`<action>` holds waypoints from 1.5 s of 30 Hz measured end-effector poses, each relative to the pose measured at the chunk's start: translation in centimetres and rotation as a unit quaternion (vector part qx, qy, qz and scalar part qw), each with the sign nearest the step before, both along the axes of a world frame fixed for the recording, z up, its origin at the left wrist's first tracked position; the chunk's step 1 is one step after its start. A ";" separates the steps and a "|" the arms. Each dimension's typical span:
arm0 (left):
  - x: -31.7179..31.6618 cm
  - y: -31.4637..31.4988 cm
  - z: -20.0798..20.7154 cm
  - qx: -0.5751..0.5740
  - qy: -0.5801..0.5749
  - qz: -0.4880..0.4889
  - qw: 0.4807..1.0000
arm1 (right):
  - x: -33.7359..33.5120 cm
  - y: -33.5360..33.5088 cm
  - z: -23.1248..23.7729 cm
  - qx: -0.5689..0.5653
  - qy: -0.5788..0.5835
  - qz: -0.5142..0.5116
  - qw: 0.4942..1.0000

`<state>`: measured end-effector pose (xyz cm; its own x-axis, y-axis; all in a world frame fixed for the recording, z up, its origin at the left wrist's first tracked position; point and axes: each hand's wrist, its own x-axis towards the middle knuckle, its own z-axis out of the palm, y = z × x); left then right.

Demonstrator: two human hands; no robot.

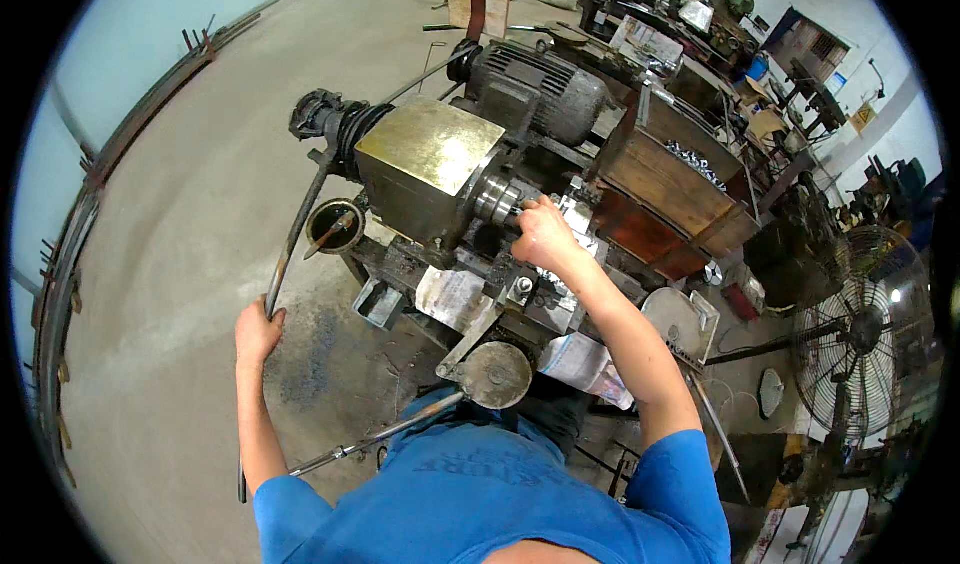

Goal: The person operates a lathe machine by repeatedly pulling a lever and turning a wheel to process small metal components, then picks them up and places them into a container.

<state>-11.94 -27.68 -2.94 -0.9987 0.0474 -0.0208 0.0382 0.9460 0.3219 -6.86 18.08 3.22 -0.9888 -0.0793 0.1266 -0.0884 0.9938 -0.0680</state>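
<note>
Blue shirt (pixel 480 494) fills the bottom edge, arms reaching out over a grimy lathe (pixel 450 214). Left hand (pixel 258 332) is wrapped tight around the long bent lever bar (pixel 295 239) off to the left; right hand (pixel 543 234) has fingers pinched at the chuck (pixel 497 199), beside the brassy headstock housing (pixel 428 159).
</note>
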 end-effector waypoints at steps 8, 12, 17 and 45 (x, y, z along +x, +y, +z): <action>0.3 0.4 -0.7 -0.063 0.085 -0.010 0.994 | -1.4 -1.7 2.6 -0.214 -0.050 -0.164 0.962; -1.2 0.1 -0.5 -0.114 0.070 -0.023 0.991 | -1.8 -1.4 2.1 -0.234 -0.012 -0.204 0.951; -10.6 -10.1 -1.1 -0.252 0.150 -0.055 0.954 | -2.3 -1.9 2.7 -0.248 -0.010 -0.210 0.946; -9.6 9.9 -18.9 -0.201 -0.020 -0.346 0.916 | 42.3 17.3 -5.0 -0.037 0.079 -0.580 0.810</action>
